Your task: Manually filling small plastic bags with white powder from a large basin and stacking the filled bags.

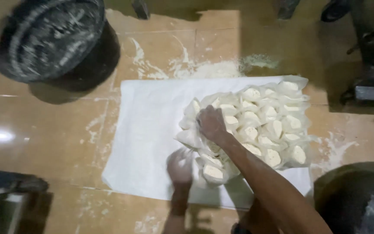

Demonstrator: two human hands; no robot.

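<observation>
right hand [211, 123]: arm comes in from lower right, hand sits on the near-left edge of the cluster of small clear plastic bags filled with white powder [256, 128]. Knuckles up, fingers curled down into the bags; gripping or only pressing, can't tell.
left hand [179, 167]: motion-blurred, at the near-left corner of the cluster, just beside the closest bag [213, 172]. Finger state unreadable through the blur; can't tell whether it holds anything.
bags: packed tight, touching each other in rough rows, most showing a white block-like face under crinkled plastic. Cluster occupies the right half of the sheet, running from the near edge towards the far-right corner.
sheet: large white rectangular sheet [146, 130] lying flat on the floor, left half bare. Material, paper or plastic, can't tell.
floor: glossy tan tiled floor [53, 134], dusted with white powder around the sheet; denser spilled heap of white powder [215, 68] just past the far edge.
far left: round dark bucket [53, 39] smeared with white, blurred, well apart from the bags.
near right: dark rounded container [356, 195], partly cut off, near the right forearm.
far right: dark metal stand base [373, 93] on the floor, apart from the sheet.
</observation>
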